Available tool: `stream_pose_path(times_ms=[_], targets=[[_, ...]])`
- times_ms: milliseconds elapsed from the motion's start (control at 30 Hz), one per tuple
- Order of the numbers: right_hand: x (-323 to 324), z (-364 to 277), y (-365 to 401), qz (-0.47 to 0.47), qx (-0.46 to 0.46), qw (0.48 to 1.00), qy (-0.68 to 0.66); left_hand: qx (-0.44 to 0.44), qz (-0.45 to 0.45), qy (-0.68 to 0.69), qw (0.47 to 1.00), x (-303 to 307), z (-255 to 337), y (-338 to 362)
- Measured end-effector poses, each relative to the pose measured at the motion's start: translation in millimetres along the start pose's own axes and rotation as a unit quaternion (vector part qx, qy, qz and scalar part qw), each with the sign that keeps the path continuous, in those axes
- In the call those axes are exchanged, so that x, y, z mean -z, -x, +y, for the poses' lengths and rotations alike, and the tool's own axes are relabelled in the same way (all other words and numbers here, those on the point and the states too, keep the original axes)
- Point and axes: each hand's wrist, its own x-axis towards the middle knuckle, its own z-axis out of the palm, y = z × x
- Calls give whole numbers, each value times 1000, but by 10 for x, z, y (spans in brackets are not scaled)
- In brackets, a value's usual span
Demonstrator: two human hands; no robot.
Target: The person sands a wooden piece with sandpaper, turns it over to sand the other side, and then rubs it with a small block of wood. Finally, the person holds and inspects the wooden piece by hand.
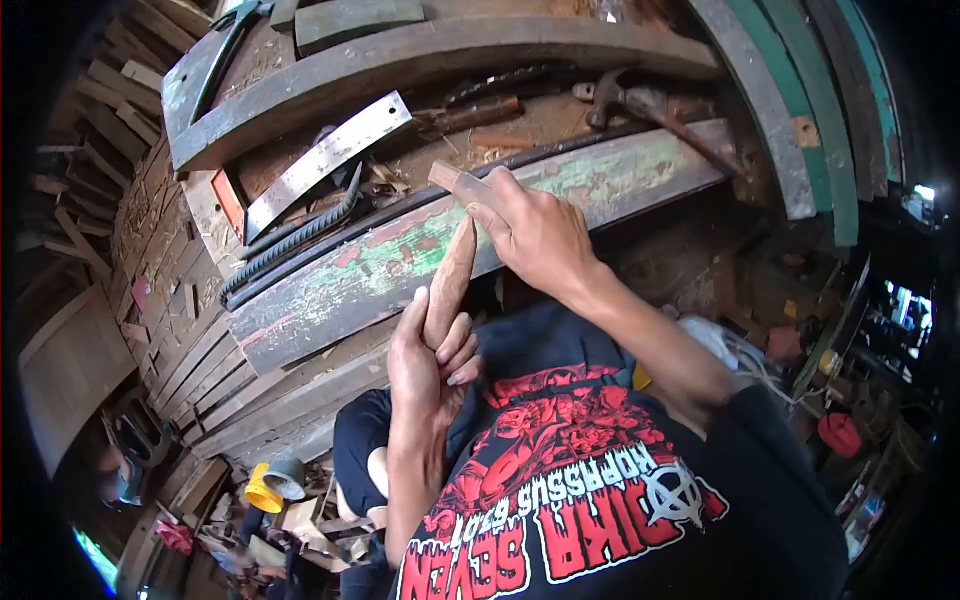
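Observation:
My left hand (pixel 430 360) is wrapped round the lower end of a tapered piece of wood (pixel 455 278), its narrow tip pointing up and away from me. My right hand (pixel 540 230) pinches a small flat brown block (pixel 458 184) between thumb and fingers, just above that tip. Whether the block is wood or folded sandpaper I cannot tell. Both hands are over a plank (pixel 350 262) with worn green and red paint. Beyond it lie a try square with a metal blade (pixel 330 160), a ribbed steel bar (pixel 310 222) and a hammer (pixel 640 108).
A long curved board (pixel 440 55) runs across the back of the bench. Green and grey boards (pixel 790 90) stand at the right. Wood scraps and shavings cover the floor at left, with a yellow container (pixel 264 490) lower down.

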Motion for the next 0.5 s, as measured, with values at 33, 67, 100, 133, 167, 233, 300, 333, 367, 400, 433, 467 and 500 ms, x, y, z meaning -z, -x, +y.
stream_pose_path(times_ms=[33,67,100,133,167,233,300,333,367,400,433,467,500], targets=[[87,-57,9,26,-2,999,-33,5,12,6,1000,13,-2,2],[158,-123,-18,58,1,996,-68,13,-4,10,1000,18,-7,11],[122,-91,-58,104,-13,987,-121,15,-23,12,1000,29,1,18],[82,-37,-89,116,-45,986,-114,19,-38,13,999,54,-4,32],[35,31,-112,127,-79,983,-109,23,-82,28,996,103,23,42],[-75,220,-117,115,-121,977,-132,0,-99,37,994,99,108,70],[-7,309,-20,86,-99,980,-152,-32,-162,54,985,206,184,98],[46,350,24,71,-86,980,-163,-47,-146,45,987,226,222,115],[111,400,61,63,-86,981,-164,-63,-129,38,989,231,251,141],[172,471,101,53,-86,981,-164,-80,-109,34,990,275,267,161],[147,653,135,78,-73,985,-134,-100,-113,25,988,453,280,115],[121,819,160,104,-63,987,-105,-144,-98,4,985,406,277,164],[166,899,188,107,-70,985,-117,-183,-82,-20,979,326,255,184]])
